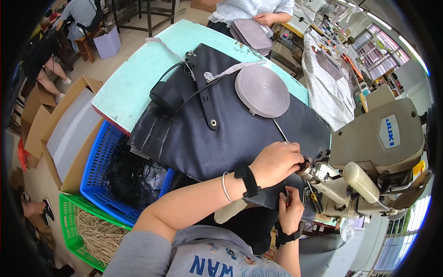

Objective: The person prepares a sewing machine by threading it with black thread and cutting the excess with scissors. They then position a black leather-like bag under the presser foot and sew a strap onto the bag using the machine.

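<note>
My left hand (277,164) reaches to the head of the grey industrial sewing machine (374,134), its fingers curled at metal fittings (308,170) beside the needle area; what it grips is partly hidden. Below it, my right hand (290,210) has bent fingers at the edge of dark material near the machine bed; I cannot make out what they hold. A large black sheet (189,147) covers much of the table. On it lie a coiled grey tape roll (262,91), a narrow strip running toward my left hand, a black strap (206,106) with metal eyelets and a black cylindrical object (162,97).
The mint tabletop (117,97) extends behind. Blue (94,171) and green (69,221) baskets hold black material and cord, beside cardboard boxes (53,147). A person (247,11) stands across the table with a grey bag (251,37); others sit at left. A cloth-covered bench (325,101) is at right.
</note>
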A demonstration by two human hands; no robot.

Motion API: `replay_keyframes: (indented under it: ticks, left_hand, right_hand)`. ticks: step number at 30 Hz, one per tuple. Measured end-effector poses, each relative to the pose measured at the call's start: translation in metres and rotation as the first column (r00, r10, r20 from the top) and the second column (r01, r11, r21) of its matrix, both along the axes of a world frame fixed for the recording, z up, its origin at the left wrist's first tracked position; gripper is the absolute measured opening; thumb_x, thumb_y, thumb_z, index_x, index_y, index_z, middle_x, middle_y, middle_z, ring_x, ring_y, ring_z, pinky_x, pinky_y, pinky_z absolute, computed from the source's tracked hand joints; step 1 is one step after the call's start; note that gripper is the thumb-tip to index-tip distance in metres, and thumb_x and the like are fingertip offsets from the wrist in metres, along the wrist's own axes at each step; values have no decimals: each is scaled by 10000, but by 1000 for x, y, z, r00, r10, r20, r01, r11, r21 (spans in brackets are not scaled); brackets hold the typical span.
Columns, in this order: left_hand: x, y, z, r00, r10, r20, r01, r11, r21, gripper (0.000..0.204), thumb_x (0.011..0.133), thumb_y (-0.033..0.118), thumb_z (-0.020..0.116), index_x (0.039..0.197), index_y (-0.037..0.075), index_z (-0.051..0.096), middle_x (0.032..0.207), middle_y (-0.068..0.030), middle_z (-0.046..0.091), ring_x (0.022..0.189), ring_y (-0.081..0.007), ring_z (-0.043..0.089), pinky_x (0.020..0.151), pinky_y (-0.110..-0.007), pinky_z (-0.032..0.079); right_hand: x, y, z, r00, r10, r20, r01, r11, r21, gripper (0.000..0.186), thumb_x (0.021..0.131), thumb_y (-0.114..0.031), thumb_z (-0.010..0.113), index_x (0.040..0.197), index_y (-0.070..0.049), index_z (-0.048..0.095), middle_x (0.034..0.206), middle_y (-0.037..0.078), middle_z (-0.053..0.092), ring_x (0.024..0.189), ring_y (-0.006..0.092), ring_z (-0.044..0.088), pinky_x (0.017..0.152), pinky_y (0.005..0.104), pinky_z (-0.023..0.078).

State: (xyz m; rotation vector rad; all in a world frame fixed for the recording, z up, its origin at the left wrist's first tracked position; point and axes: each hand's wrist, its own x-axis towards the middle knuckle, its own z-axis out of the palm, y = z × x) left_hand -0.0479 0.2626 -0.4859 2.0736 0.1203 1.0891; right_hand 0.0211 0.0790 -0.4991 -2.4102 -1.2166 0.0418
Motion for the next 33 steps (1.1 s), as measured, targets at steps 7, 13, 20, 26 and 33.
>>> replay_keyframes:
  ticks: [7, 13, 20, 26, 33]
  left_hand:
    - [-2, 2, 2, 1000, -23, 13, 22, 999, 40, 128, 750, 139, 654, 853, 64, 640, 856, -59, 585, 806, -260, 577, 711, -382, 464]
    - [0, 1, 4, 998, -53, -39, 51, 997, -60, 130, 758, 125, 637, 867, 55, 630, 869, -71, 576, 809, -276, 579, 712, -384, 470]
    - [0, -4, 8, 998, -59, -31, 57, 995, -81, 117, 748, 79, 607, 858, 39, 602, 836, -84, 560, 788, -286, 580, 689, -392, 477]
    - [2, -10, 4, 998, 62, -30, -59, 995, 81, 94, 729, 61, 586, 819, 37, 571, 792, -90, 541, 717, -284, 581, 619, -393, 482]
    - [6, -16, 6, 995, 93, -41, -89, 993, 73, 85, 746, 66, 593, 817, 44, 553, 814, -90, 537, 729, -282, 587, 626, -378, 493]
  right_hand:
    - [1, 0, -4, 1000, 3, 9, -3, 999, 38, 215, 796, -57, 640, 989, -16, 556, 773, 156, 593, 654, 283, 566, 592, 346, 453]
    - [1, 2, -9, 999, 17, 35, -19, 996, 85, 196, 807, -73, 634, 975, -17, 550, 675, 107, 519, 535, 206, 440, 533, 326, 389]
    - [1, 2, -7, 999, -10, 34, 9, 1000, 28, 194, 811, -80, 633, 972, -20, 542, 729, 154, 579, 617, 285, 554, 561, 354, 435]
    - [1, 3, -10, 1000, 9, 25, -11, 997, 71, 208, 809, -89, 633, 986, -28, 543, 750, 158, 600, 632, 308, 588, 566, 367, 448]
    - [-2, 1, -6, 999, -40, 8, 40, 999, 0, 230, 787, -62, 636, 999, -44, 549, 805, 168, 627, 692, 310, 623, 602, 369, 477]
